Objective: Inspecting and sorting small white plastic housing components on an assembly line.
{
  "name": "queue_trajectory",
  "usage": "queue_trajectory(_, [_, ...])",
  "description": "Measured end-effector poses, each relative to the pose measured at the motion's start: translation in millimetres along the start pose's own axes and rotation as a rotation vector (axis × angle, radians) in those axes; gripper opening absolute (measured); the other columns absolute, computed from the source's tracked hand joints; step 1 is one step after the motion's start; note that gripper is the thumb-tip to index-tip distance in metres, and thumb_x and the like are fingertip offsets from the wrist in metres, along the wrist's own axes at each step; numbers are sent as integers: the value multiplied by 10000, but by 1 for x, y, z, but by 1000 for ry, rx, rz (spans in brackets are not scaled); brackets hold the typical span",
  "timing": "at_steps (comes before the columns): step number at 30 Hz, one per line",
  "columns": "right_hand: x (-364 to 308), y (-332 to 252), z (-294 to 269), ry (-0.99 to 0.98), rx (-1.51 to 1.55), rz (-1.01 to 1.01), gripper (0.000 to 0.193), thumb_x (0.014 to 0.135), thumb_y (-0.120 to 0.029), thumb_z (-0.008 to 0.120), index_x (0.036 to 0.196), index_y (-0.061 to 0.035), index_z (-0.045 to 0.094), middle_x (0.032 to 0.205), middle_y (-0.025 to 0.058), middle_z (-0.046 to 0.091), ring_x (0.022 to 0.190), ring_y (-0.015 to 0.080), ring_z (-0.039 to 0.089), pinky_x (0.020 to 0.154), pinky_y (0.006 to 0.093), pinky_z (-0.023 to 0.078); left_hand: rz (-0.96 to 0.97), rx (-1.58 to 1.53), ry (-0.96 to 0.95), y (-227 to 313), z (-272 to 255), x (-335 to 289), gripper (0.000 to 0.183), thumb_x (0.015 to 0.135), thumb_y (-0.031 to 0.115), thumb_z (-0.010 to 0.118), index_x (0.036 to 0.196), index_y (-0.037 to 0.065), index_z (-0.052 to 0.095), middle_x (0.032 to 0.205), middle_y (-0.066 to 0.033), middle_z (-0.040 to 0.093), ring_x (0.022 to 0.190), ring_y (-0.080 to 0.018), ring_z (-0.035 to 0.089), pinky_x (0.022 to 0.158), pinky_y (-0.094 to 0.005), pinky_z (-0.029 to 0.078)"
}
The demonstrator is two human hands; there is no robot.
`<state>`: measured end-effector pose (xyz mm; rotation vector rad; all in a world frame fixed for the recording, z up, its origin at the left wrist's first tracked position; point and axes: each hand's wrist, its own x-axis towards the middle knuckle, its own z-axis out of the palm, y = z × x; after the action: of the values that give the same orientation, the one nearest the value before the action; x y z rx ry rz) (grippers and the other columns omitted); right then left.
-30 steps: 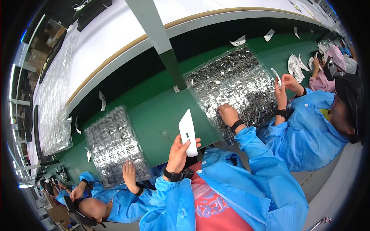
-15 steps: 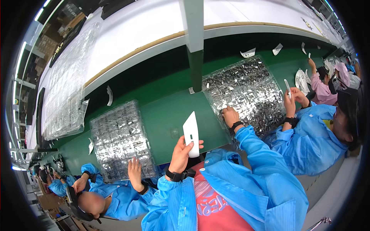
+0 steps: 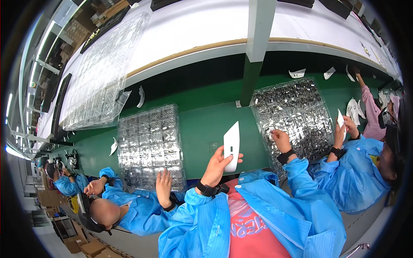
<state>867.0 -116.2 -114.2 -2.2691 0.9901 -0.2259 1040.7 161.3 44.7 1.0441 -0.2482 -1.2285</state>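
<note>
My left hand (image 3: 215, 168) grips the lower end of a white curved plastic panel (image 3: 232, 139), its thumb across the face. The panel stands upright, pointed end up, with a small dark rectangular slot. It is held above the near edge of the green table (image 3: 200, 124). My right hand (image 3: 282, 141) is over the near left part of a clear plastic tray (image 3: 257, 117) filled with many small dark and shiny parts (image 3: 297, 114). Its fingers are curled together; whatever is between them is too small to make out.
A second compartmented tray (image 3: 180, 144) lies to the left, with a co-worker's hand (image 3: 163, 189) at its near edge. At right, another co-worker's hands (image 3: 344, 127) hold a white panel. A post (image 3: 254, 64) rises behind. Clear trays (image 3: 101, 81) lie on the white shelf.
My right hand has lifted off the small parts in the tray, fingers now drawn together. My left hand still holds the white panel. The whole view has shifted, with things now farther right.
</note>
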Motion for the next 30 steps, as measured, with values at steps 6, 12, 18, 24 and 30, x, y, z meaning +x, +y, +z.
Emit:
queue_trajectory(6, [-28, -98, -37, -184, 1007, 106, 158, 881, -70, 592, 1022, -3, 571, 940, 73, 670, 814, 118, 622, 703, 253, 488, 16, -20, -55, -1, 6, 6, 476, 913, 76, 512, 1328, -3, 294, 1166, -233, 574, 1027, -269, 607, 886, -350, 481])
queue_trajectory(12, [-41, -155, -61, -329, 1005, 19, 230, 897, -81, 578, 1110, 3, 557, 952, 105, 668, 822, 140, 636, 710, 254, 507, 2, -12, -59, -3, 10, 5, 465, 912, 45, 491, 1330, -7, 292, 1158, -233, 579, 1028, -265, 609, 894, -348, 478])
queue_trajectory(18, [-43, -175, -56, -409, 1088, 50, 209, 923, -70, 533, 1108, 25, 552, 945, 160, 661, 821, 194, 665, 680, 265, 535, 33, -33, -19, -2, 7, -6, 463, 908, 38, 494, 1321, -18, 294, 1163, -235, 576, 1027, -266, 611, 902, -351, 478])
queue_trajectory(24, [-46, -181, -52, -412, 1076, 1, 197, 923, -48, 521, 1100, 34, 551, 936, 164, 662, 822, 209, 669, 714, 281, 547, 49, -53, -15, 2, 5, -11, 450, 907, 37, 494, 1309, -22, 300, 1170, -237, 572, 1029, -268, 611, 907, -353, 477])
queue_trajectory(30, [-53, -187, -64, -491, 1043, 20, 168, 908, -45, 549, 1044, 52, 572, 897, 142, 668, 788, 193, 668, 696, 268, 545, 52, -47, -53, 4, 3, -12, 467, 905, 40, 499, 1326, -14, 305, 1173, -233, 573, 1031, -264, 612, 897, -351, 481])
